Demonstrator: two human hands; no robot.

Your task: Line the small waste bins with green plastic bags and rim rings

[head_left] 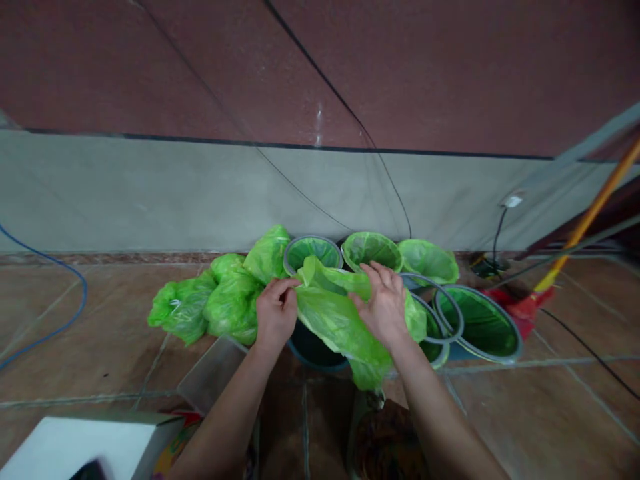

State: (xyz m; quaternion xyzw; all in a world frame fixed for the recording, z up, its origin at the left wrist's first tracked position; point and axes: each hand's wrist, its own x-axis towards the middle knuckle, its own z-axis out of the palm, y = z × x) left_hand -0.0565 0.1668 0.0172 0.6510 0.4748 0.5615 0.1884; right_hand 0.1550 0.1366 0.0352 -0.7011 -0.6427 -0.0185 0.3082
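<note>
A thin green plastic bag (340,320) is spread between my hands with its mouth partly open. My left hand (277,310) pinches the bag's edge between thumb and fingers. Across the bag's right side lies my right hand (385,303), fingers stretched out and thumb apart. Under the bag stands a dark bin (315,350), its top partly covered. A loose grey ring (454,293) rests over the bins just right of my right hand. Bins with green liners, among them one at the back (373,250) and a larger one (480,327), stand around.
Several filled green bags (233,300) sit left of the bins along the wall. A clear plastic box (213,373) and a white box (95,440) are at the front left. To the right are a red dustpan (525,310), a yellow pole (585,227) and cables.
</note>
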